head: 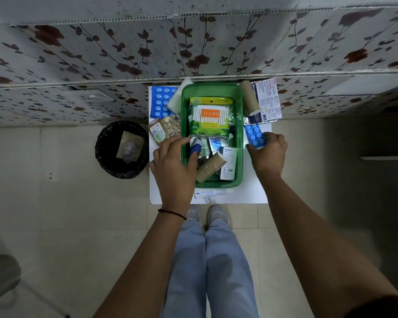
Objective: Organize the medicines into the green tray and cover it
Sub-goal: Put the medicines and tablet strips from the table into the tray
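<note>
A green tray (239,143) sits on a small white table (251,191). Inside it lie a cotton swab pack (210,117), a beige bandage roll (210,167) and a white box (229,164). My left hand (172,166) reaches over the tray's left rim and grips a small white and blue tube (195,145). My right hand (268,152), to the right of the tray, holds a blue blister strip (254,135). Another blue blister pack (161,101), a gold blister strip (171,126) and a brown sachet (156,133) lie left of the tray.
A second beige roll (249,98) and a printed medicine box (268,98) lie at the table's back right. A white tube (213,193) rests at the front edge. A black bin (122,149) stands on the floor to the left. A floral-papered wall (193,47) is behind.
</note>
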